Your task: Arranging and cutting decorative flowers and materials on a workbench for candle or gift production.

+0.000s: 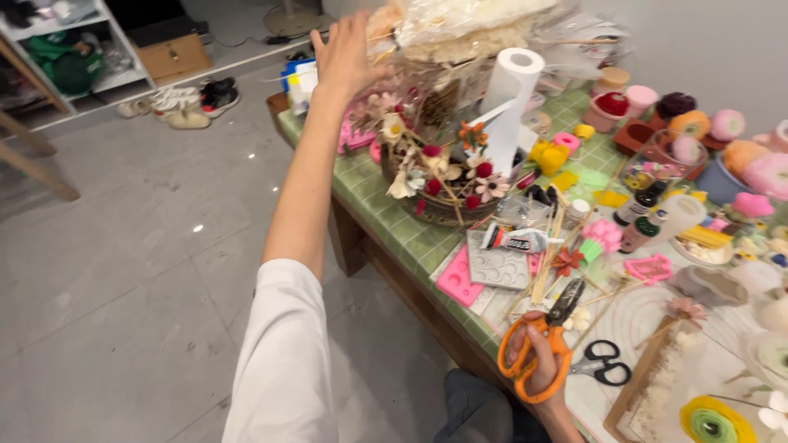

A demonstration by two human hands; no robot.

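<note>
Gripping a pair of orange-handled scissors (546, 344), the right hand (538, 365) sits low at the near edge of the green tiled surface (386, 217), fingers threaded through the loops and the dark blades pointing up and away, tips near some thin wooden sticks (548, 262). Just beside that hand to the right lies a second pair of scissors with black handles (603, 363). A pink mould (457, 283) and a grey tray with round hollows (499, 267) rest just past the orange scissors, with a tube (517, 239) above them.

Farther on stands a woven basket (443, 209) filled with small artificial flowers in white, red and orange. A white paper roll (507, 102) rises upright behind it. To the right, small bottles (644, 215) and several cups (611, 111) holding fluffy pink, red and orange balls crowd the surface toward the wall.

The left arm, in a white sleeve (283, 361), stretches far forward over the floor along the surface's left edge. The left hand (345, 53) is spread wide and holds nothing, its fingers up against a heap of clear plastic bags (468, 29) at the far end. Shoes (185, 102) lie on the floor beyond, near a shelf (74, 49).
</note>
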